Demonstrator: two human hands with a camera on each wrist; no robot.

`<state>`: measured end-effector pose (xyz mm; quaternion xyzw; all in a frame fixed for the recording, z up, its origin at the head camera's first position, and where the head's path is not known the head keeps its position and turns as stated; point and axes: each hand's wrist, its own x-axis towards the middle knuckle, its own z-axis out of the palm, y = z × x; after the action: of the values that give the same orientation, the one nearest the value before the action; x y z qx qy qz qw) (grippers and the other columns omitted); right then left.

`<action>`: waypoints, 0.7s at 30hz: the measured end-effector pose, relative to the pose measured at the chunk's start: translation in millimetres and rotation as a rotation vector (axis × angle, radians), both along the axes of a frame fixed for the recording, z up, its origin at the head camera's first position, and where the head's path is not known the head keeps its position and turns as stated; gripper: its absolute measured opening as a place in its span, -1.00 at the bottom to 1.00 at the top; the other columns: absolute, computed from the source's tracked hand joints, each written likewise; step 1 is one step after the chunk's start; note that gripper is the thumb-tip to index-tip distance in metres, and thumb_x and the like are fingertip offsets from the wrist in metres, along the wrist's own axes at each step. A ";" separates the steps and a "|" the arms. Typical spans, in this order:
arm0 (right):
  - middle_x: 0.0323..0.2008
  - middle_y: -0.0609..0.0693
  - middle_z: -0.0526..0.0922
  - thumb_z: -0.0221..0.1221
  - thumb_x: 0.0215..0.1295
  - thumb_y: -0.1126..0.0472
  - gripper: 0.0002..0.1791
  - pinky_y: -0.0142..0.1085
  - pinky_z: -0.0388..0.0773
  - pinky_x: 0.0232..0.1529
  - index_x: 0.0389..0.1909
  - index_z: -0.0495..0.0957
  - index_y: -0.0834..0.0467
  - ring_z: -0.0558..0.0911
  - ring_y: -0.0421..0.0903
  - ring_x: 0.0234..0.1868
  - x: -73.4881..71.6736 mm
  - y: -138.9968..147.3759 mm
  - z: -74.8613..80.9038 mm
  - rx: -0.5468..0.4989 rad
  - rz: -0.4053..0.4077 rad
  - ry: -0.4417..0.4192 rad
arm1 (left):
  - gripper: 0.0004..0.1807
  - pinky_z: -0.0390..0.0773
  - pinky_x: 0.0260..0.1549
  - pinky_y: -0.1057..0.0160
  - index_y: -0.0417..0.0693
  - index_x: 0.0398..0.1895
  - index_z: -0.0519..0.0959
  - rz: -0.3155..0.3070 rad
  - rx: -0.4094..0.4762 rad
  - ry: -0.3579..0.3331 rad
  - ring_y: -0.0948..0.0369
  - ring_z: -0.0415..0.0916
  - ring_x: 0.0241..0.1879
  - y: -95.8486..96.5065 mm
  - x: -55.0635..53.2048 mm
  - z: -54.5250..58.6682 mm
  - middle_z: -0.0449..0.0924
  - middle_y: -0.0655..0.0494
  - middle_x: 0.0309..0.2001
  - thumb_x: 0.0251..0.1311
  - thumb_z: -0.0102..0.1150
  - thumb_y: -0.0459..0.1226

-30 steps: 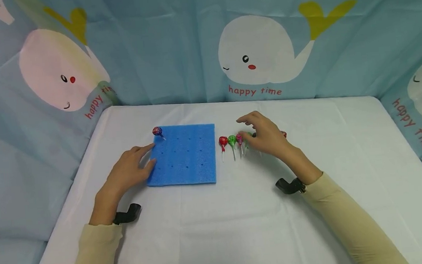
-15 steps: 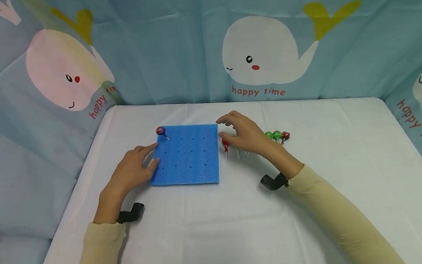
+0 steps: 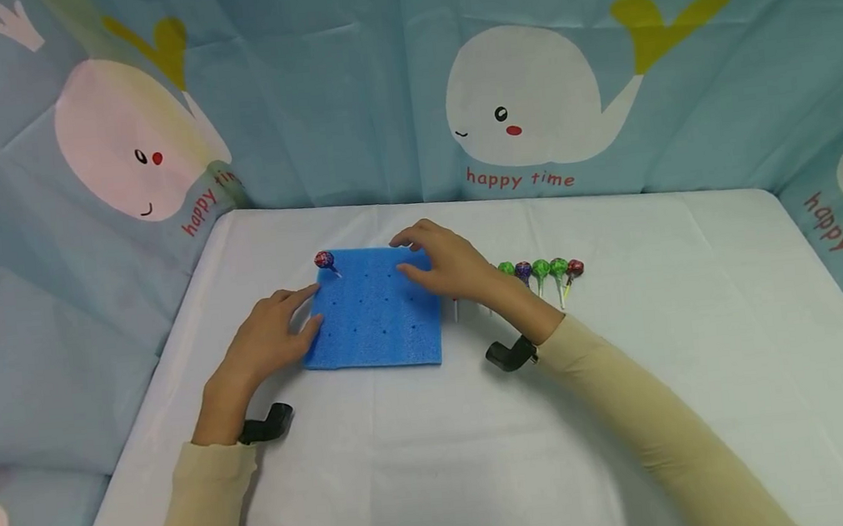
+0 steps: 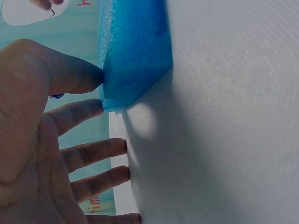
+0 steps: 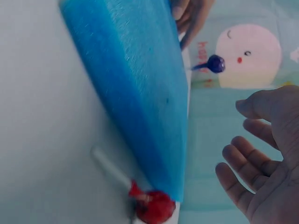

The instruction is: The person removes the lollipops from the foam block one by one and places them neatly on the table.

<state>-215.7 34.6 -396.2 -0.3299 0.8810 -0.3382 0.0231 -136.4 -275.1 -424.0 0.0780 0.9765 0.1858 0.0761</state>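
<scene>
A blue foam board with rows of small holes lies on the white table. One dark red-and-blue wrapped lollipop stands, slightly tilted, in the hole at its far left corner. At the board's left edge is my left hand, thumb and forefinger touching the foam, the other fingers spread straight beside it. My right hand hovers above the board's far right part, fingers relaxed and apart, holding nothing. Below it in the right wrist view, a red lollipop lies close to the board's edge.
Right of the board several lollipops lie in a row, among them green ones and a dark red one; my right hand and wrist cover part of the row. A whale-print curtain hangs behind the white-covered table.
My right hand has moved left, from over the lollipop row to above the board, uncovering the row's right part. My left hand stays at the board's edge. The head view has shifted slightly.
</scene>
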 end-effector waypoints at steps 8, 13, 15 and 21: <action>0.27 0.17 0.62 0.26 0.51 0.14 -0.55 -0.07 0.68 0.26 0.34 0.57 0.18 0.68 0.07 0.23 -0.6 -30.1 -2.4 -0.019 0.031 -0.014 | -0.32 0.35 0.40 -0.50 -0.07 0.62 0.31 0.006 -0.004 -0.017 -0.39 0.30 0.48 0.5 -1.7 -0.1 0.36 -0.39 0.50 0.51 0.07 -0.05; 0.29 0.14 0.59 0.24 0.53 0.14 -0.55 -0.15 0.69 0.26 0.36 0.56 0.15 0.69 0.01 0.24 -1.2 -57.1 -4.3 -0.026 0.049 -0.012 | -0.32 0.36 0.39 -0.50 -0.08 0.62 0.30 0.013 -0.012 -0.029 -0.40 0.30 0.46 -0.6 -1.2 1.3 0.35 -0.40 0.49 0.52 0.08 -0.05; 0.30 0.13 0.57 0.23 0.54 0.12 -0.55 -0.18 0.69 0.27 0.37 0.55 0.12 0.69 -0.01 0.26 -1.1 -67.9 -4.1 -0.032 0.054 -0.020 | -0.32 0.37 0.38 -0.50 -0.09 0.62 0.30 0.010 -0.012 -0.023 -0.41 0.31 0.45 -1.5 -1.0 1.3 0.36 -0.41 0.49 0.52 0.09 -0.06; 0.30 0.07 0.53 0.23 0.54 0.13 -0.55 -0.24 0.67 0.30 0.39 0.53 0.06 0.66 -0.07 0.27 -1.4 -87.9 -2.3 -0.050 0.051 -0.046 | -0.33 0.38 0.37 -0.51 -0.12 0.60 0.32 -0.012 0.005 -0.001 -0.42 0.33 0.43 0.2 -2.6 -0.3 0.37 -0.43 0.46 0.52 0.10 -0.08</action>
<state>-217.2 -53.3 -398.5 -0.3447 0.8629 -0.3669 0.0438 -139.0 -274.9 -424.3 0.0841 0.9755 0.1878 0.0774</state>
